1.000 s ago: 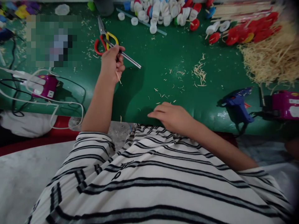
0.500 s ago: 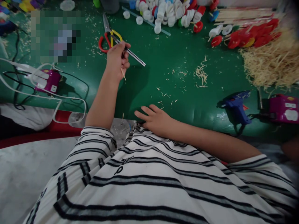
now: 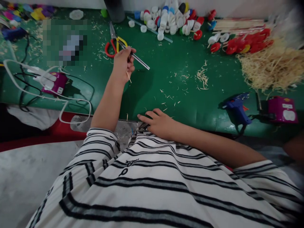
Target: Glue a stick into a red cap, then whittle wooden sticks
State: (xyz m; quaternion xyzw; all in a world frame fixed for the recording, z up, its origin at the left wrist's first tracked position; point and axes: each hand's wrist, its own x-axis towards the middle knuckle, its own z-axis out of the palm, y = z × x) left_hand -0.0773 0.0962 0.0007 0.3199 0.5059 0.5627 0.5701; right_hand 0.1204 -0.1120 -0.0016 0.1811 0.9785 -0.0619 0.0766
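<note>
My left hand (image 3: 123,63) is closed over the green tabletop. A slim silver-and-black utility knife (image 3: 142,62) sticks out of it to the lower right. A short thin wooden stick (image 3: 128,77) shows below the palm of the same hand. Just beyond the fingers lies a pair of scissors (image 3: 113,39) with one red and one yellow handle, blades pointing away. My right hand (image 3: 160,124) rests at the near table edge against the striped shirt, fingers spread, holding nothing. Pale wood shavings (image 3: 168,96) are scattered in front of it.
Bottle caps (image 3: 163,22) are heaped at the back. Red caps on sticks (image 3: 247,42) and a pile of wood shavings (image 3: 270,68) lie right. A blue glue gun (image 3: 237,107) sits near a purple socket block (image 3: 282,109). Another purple block (image 3: 55,83) with looping cables is left.
The view has shifted slightly, so the table things appear a little displaced. Both hands keep nearly the same pose and hold on things.
</note>
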